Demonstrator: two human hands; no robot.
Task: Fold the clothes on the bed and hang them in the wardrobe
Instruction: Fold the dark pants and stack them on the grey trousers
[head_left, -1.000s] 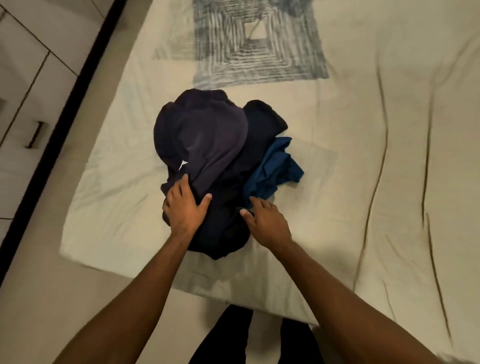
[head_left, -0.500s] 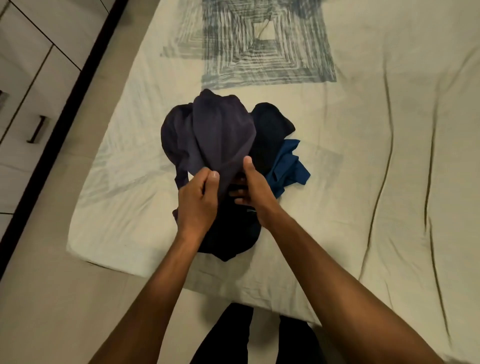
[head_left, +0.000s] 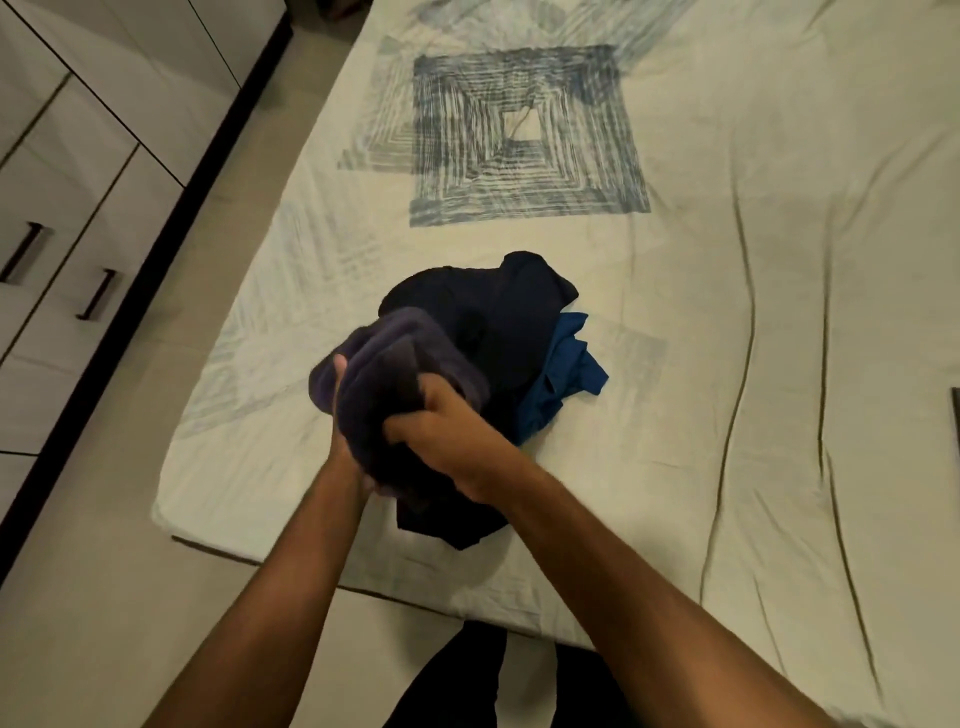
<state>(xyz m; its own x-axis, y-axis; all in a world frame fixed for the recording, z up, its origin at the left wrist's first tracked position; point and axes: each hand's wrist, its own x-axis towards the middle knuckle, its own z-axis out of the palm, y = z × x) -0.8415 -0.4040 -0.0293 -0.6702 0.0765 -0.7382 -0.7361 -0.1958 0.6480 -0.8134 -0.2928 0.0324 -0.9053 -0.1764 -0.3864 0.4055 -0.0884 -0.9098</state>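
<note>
Both hands grasp a purple garment (head_left: 400, 374), bunched and lifted just above the pile (head_left: 498, 332) on the bed (head_left: 727, 364). Right hand (head_left: 447, 436) clenched on its near side; left hand (head_left: 345, 415) mostly hidden behind the cloth, thumb over it. Blue garment (head_left: 563, 379) at pile's right edge. Wardrobe (head_left: 67, 171) left of bed.

- The heap of dark navy clothes (head_left: 498, 322) lies near the front left corner of the cream printed bedsheet (head_left: 727, 364)
- A crumpled blue cotton garment (head_left: 563, 376) touches its right side
- The white wardrobe with black handles (head_left: 67, 208) stands left of the bed
</note>
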